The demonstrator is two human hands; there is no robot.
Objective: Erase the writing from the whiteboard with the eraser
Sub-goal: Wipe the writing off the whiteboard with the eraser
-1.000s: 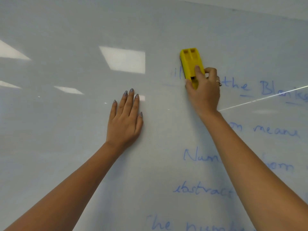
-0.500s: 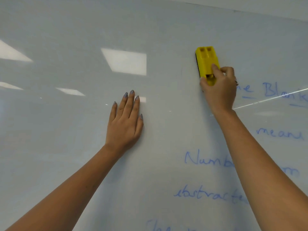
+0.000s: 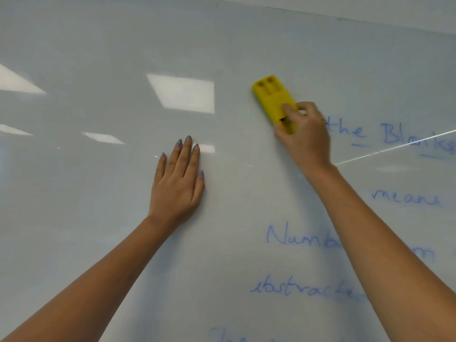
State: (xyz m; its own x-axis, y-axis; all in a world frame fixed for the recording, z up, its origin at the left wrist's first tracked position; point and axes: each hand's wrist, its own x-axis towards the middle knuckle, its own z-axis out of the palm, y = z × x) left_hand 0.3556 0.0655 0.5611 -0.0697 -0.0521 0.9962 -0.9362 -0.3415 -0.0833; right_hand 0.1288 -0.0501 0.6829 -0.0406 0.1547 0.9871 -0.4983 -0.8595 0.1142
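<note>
A glossy whiteboard [image 3: 98, 218] fills the view. My right hand [image 3: 306, 137] grips the lower end of a yellow eraser [image 3: 270, 97], which is pressed flat on the board and tilted up to the left. Blue writing [image 3: 409, 137] reading "the Blank" lies just right of that hand, with more blue lines of words [image 3: 301, 238] below, partly hidden by my right forearm. My left hand [image 3: 179, 183] rests flat on the board left of the eraser, fingers together and pointing up, holding nothing.
The board's top edge [image 3: 345, 18] runs across the upper right, with wall above it. Bright reflections of ceiling lights [image 3: 182, 93] show on the left half of the board, which carries no writing.
My right hand swept the eraser right, then back left, now tilted. The letters left of "the" have been wiped away. My left hand has stayed in place.
</note>
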